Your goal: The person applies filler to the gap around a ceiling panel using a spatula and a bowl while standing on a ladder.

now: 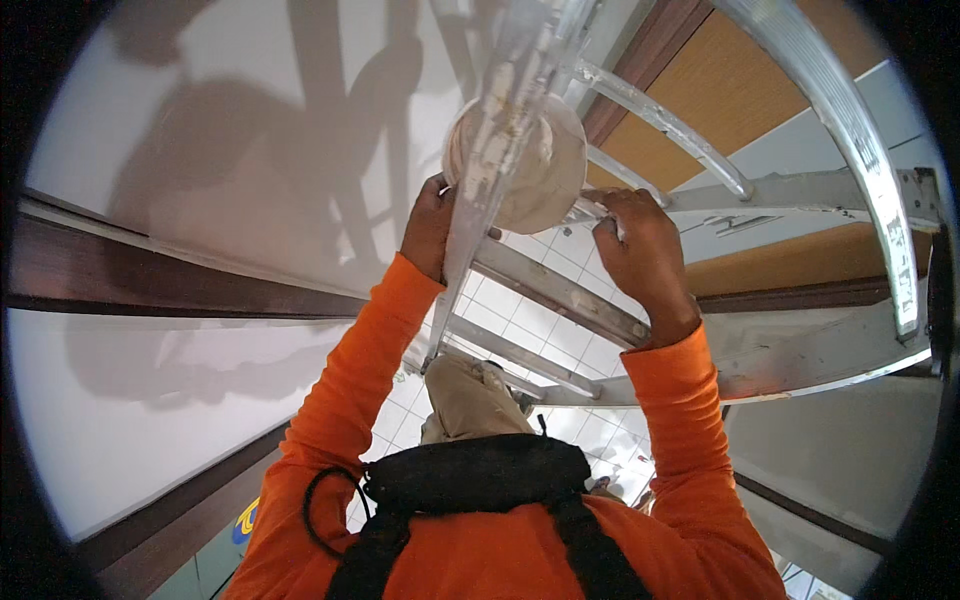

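Note:
An aluminium ladder [620,325] with paint-smeared rails and rungs stands below and around me. My left hand [428,225] is closed on its long left rail, beside a round, pale beige bucket [540,170] that sits partly behind that rail. My right hand [640,250] is curled round a pale bar just right of the bucket, apparently a ladder rung; its fingertips are partly hidden. Below my hands my leg in khaki trousers [455,390] reaches down among the rungs, and a black bag [475,470] is strapped across my orange top.
A white wall [200,150] with shadows and a dark wooden trim [150,270] runs along my left. Brown wood panels [730,90] and pale surfaces lie behind the ladder on the right. A white tiled floor [535,315] shows far below between the rungs.

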Motion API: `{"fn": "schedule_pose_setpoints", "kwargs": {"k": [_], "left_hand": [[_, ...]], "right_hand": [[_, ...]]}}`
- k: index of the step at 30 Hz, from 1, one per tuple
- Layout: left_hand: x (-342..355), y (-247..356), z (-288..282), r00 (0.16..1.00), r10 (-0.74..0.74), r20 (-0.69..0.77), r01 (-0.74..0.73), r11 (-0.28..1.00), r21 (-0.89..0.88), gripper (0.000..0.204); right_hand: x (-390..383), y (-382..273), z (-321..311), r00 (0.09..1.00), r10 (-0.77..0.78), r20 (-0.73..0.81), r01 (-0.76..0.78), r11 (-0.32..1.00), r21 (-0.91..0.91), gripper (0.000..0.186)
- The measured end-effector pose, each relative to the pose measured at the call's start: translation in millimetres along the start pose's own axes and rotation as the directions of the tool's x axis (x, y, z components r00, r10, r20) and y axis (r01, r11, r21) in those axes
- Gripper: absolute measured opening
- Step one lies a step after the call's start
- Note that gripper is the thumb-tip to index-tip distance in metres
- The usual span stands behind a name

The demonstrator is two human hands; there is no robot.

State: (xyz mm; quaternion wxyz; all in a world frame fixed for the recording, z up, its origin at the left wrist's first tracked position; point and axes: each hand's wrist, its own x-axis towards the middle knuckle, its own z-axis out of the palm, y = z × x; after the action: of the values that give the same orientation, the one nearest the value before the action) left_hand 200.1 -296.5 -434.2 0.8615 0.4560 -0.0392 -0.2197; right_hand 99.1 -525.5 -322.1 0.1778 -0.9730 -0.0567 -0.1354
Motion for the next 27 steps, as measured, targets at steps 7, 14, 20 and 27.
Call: {"fn": "schedule_pose_setpoints", "kwargs": {"k": [7,14,20,27], "left_hand": [[-13,13,5,0.999,-0.018,0.035,0.016,0.998,0.064,0.052],[-12,-5,5,0.957,0.27,0.103,-0.289,0.907,0.308,0.05],[-14,8,11,0.998,0.019,-0.055,-0.008,0.98,0.201,0.047],[-16,27,26,0.998,0.044,-0.052,-0.025,0.945,0.325,0.049]], "right_hand": [[-11,4,12,0.994,0.08,-0.078,-0.084,0.996,-0.042,0.032],[-13,3,15,0.981,0.193,0.0,-0.193,0.981,0.022,0.033],[13,10,20,0.998,-0.045,0.035,0.049,0.991,-0.123,0.036],[72,6,26,0.941,-0.022,0.338,0.144,0.928,-0.343,0.031]]}}
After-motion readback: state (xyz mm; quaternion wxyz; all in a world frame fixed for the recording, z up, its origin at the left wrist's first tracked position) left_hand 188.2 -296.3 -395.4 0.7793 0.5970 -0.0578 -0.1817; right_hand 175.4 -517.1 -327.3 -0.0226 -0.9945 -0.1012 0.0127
